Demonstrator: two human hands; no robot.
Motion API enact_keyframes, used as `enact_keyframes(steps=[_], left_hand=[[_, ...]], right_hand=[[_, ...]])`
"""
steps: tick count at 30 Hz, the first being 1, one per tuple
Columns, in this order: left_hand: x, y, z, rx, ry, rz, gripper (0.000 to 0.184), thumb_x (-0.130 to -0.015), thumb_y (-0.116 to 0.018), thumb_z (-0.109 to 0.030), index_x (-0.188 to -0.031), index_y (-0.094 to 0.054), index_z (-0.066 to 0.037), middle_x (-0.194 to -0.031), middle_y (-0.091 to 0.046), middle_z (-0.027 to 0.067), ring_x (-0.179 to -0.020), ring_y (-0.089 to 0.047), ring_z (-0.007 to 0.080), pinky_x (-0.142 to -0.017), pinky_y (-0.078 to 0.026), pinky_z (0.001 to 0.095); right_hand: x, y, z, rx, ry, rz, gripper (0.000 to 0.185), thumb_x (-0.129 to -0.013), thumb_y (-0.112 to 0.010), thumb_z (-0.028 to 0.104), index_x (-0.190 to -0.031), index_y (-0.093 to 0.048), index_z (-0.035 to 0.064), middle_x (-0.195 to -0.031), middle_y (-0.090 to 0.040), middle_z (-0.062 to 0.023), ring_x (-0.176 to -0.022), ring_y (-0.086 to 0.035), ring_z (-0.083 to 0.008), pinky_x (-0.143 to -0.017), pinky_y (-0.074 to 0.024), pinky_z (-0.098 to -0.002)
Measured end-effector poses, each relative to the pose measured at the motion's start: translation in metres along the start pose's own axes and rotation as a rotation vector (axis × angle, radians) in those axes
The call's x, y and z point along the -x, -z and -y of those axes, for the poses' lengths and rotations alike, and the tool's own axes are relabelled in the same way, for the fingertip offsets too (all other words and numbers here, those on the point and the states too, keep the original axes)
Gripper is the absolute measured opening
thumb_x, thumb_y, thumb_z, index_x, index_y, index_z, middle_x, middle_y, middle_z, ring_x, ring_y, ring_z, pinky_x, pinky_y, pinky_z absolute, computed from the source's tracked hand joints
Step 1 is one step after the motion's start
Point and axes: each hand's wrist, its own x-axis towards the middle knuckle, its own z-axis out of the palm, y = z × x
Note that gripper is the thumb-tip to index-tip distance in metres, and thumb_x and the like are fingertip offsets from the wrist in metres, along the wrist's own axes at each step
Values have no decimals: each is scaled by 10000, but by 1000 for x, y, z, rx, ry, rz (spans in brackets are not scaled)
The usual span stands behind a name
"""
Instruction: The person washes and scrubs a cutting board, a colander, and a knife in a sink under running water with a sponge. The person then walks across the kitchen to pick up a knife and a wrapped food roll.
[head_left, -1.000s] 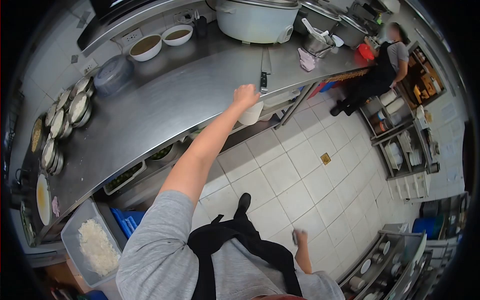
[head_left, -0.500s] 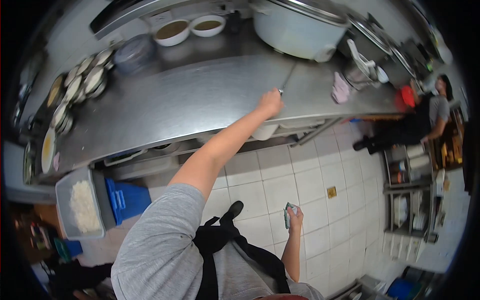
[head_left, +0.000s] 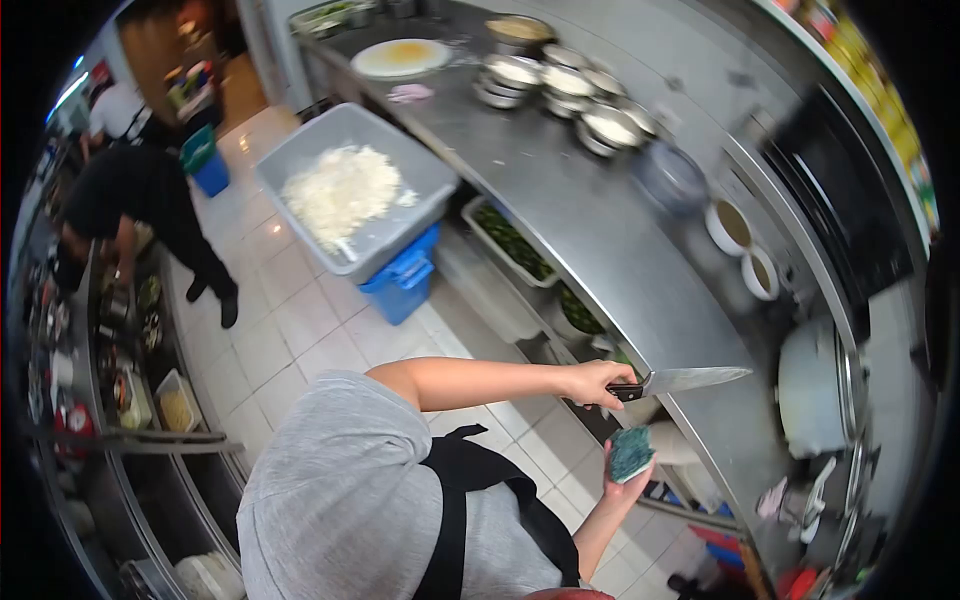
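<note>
My left hand (head_left: pixel 600 384) is closed round the black handle of a large kitchen knife (head_left: pixel 700 379). The blade points right, above the edge of the steel counter (head_left: pixel 600 260). Just below the knife, my right hand (head_left: pixel 628 484) holds a dark green scrubbing pad (head_left: pixel 630 454) with a pale underside, its rough face turned up. The pad and the blade are apart.
A grey tub (head_left: pixel 420 185) of white shredded food stands over a blue bin (head_left: pixel 402 285). Stacked metal bowls (head_left: pixel 505 80), white bowls (head_left: pixel 728 228) and a large cooker (head_left: pixel 812 390) line the counter. A bent-over co-worker (head_left: pixel 150 190) is at the left.
The view has swung left toward the tub. My left hand has picked the knife up off the counter. My right hand has risen with the pad, close below the knife.
</note>
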Motion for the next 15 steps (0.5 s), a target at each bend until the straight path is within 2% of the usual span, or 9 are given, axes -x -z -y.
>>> enact_keyframes(steps=[1, 2, 3, 5, 8, 11, 13, 15], left_hand=[[30, 22, 0, 9, 8, -23, 396, -782, -620, -141, -1113, -428, -37, -820, -549, 45, -617, -509, 104, -458, -416, 242], [52, 42, 23, 42, -145, -120, 387, -784, -616, -134, -1113, -432, -48, -781, -553, 38, -589, -499, 91, -432, -399, 239], [99, 64, 0, 80, -62, -170, 383, -786, -615, -130, -1115, -436, -51, -757, -550, 35, -560, -483, 75, -415, -391, 230], [158, 108, 13, 125, -152, -262, 391, -783, -618, -128, -1121, -436, -52, -763, -551, 37, -549, -476, 67, -414, -393, 223], [249, 172, 9, 59, -133, -467, 432, -776, -631, -133, -1148, -427, -48, -713, -539, 28, -524, -474, 63, -410, -380, 214], [324, 233, 1, 49, -160, -643, 425, -777, -633, -139, -1142, -437, -45, -693, -543, 18, -497, -471, 60, -405, -368, 216], [366, 273, -6, -66, -186, -747, 370, -780, -627, -117, -1104, -463, -44, -689, -539, 1, -540, -465, 54, -450, -360, 219], [403, 308, -10, -45, -176, -836, 340, -787, -618, -102, -1088, -469, -51, -685, -533, -2, -563, -457, 51, -460, -351, 219]], right_hand=[[-7, -30, -15, -32, -21, 14, 477, -863, -394, 501, -1138, -512, 130, -1106, -567, -47, -989, -542, -255, -865, -396, -541], [-13, -63, -33, -16, -13, 101, 474, -860, -405, 493, -1139, -518, 127, -1115, -564, -48, -1006, -534, -258, -885, -385, -540], [-8, -106, -58, 8, 22, 200, 461, -860, -413, 479, -1137, -524, 128, -1123, -561, -49, -1009, -533, -259, -896, -379, -540], [-23, -159, -109, -30, -18, 332, 474, -854, -420, 467, -1150, -513, 109, -1136, -553, -72, -1027, -525, -273, -910, -367, -549], [-22, -246, -193, -73, -160, 460, 476, -812, -472, 435, -1134, -526, 88, -1150, -543, -98, -1061, -500, -310, -961, -302, -566], [-11, -324, -278, -123, -280, 463, 439, -809, -473, 401, -1107, -537, 86, -1156, -536, -113, -1087, -479, -323, -958, -283, -595], [-9, -362, -318, -113, -324, 479, 427, -810, -465, 385, -1099, -539, 80, -1157, -535, -116, -1093, -474, -328, -960, -277, -598], [-7, -396, -352, -99, -368, 509, 416, -810, -456, 369, -1091, -540, 74, -1158, -533, -119, -1098, -469, -333, -962, -272, -602]])
